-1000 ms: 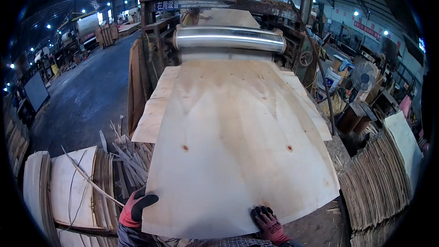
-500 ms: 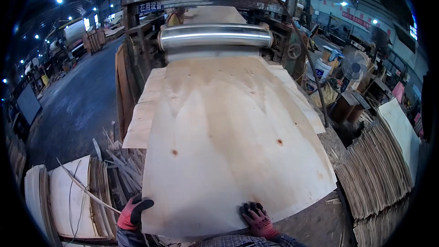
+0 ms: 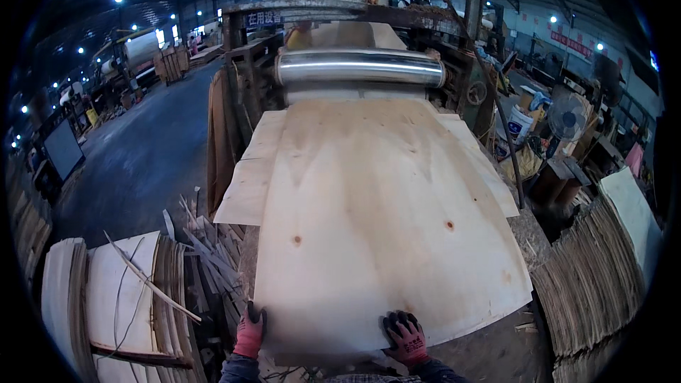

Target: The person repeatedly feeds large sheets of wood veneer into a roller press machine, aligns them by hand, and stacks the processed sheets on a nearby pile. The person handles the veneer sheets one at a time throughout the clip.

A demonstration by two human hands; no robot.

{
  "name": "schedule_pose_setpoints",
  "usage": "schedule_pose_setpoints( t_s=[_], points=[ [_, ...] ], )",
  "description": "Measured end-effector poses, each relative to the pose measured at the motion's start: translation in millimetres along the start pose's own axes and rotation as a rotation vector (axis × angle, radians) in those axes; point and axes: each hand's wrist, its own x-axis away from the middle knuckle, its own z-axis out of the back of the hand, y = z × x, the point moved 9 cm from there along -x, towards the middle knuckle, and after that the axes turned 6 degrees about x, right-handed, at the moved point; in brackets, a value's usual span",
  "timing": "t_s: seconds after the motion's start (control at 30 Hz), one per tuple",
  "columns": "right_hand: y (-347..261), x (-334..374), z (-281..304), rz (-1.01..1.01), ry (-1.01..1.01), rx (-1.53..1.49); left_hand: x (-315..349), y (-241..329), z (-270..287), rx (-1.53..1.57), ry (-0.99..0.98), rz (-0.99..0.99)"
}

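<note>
A large pale wood veneer sheet (image 3: 340, 255) with brown knots lies in front of me, its far end near a shiny metal roller (image 3: 362, 69). At its near left corner, my left hand (image 3: 250, 332), in a red glove with black fingers, is closed on the edge; the underside of the grip is hidden. My right hand (image 3: 405, 339), gloved alike, rests on top of the sheet by its near edge with fingers spread. Other veneer pieces (image 3: 242, 195) stick out from under the sheet on the left and right.
Stacked veneer (image 3: 592, 291) stands at the right, and another veneer stack (image 3: 124, 291) at the lower left. Wood scraps (image 3: 216, 262) lie between that stack and the table. A fan (image 3: 567, 113) and a white bucket (image 3: 520, 124) are at the right. A metal frame (image 3: 319, 8) spans the roller.
My left hand has moved right against the sheet's edge, its thumb now lying along it. My right hand stays spread on the sheet. The whole view has shifted, with the scene sitting further right.
</note>
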Motion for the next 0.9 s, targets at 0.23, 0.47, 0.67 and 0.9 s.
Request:
schedule_pose_setpoints(
  t_s=[0.23,0.47,0.67,0.9],
  points=[
    [-0.4,-0.3,-2.1,0.042,0.076,0.023,10.7,20.6,4.0,-0.079,0.07,0.024],
    [0.2,7.0,-23.2,0.033,0.029,0.073,24.6,9.1,-7.2,-0.026,0.197,-0.065],
    [4.9,6.5,-25.6,0.035,-0.043,0.044,21.3,9.4,-14.7,-0.074,0.258,-0.156],
    [0.3,3.4,60.2,0.18,0.101,-0.13,-8.4,5.0,1.1,-0.38,0.143,0.032]
  ],
)
